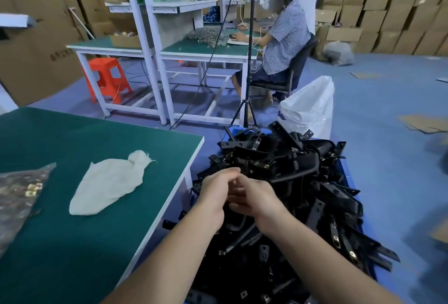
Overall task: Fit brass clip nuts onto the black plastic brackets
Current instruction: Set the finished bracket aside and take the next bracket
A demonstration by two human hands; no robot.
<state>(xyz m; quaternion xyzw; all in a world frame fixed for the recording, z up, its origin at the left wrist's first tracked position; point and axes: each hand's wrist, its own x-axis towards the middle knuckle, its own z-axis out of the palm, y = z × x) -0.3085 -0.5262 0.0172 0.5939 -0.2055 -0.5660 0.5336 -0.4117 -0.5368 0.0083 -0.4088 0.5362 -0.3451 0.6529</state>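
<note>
A white cloth lies crumpled on the green surface, short of its right edge; an orange stool stands on the floor beyond.

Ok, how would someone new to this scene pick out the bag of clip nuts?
Start at the green-topped table in the lower left. Two things lie on it: a white cloth near its middle and, at the picture's left edge, the bag. The bag is the see-through, shiny one with brass-coloured pieces glinting inside, unlike the matt cloth.
</note>
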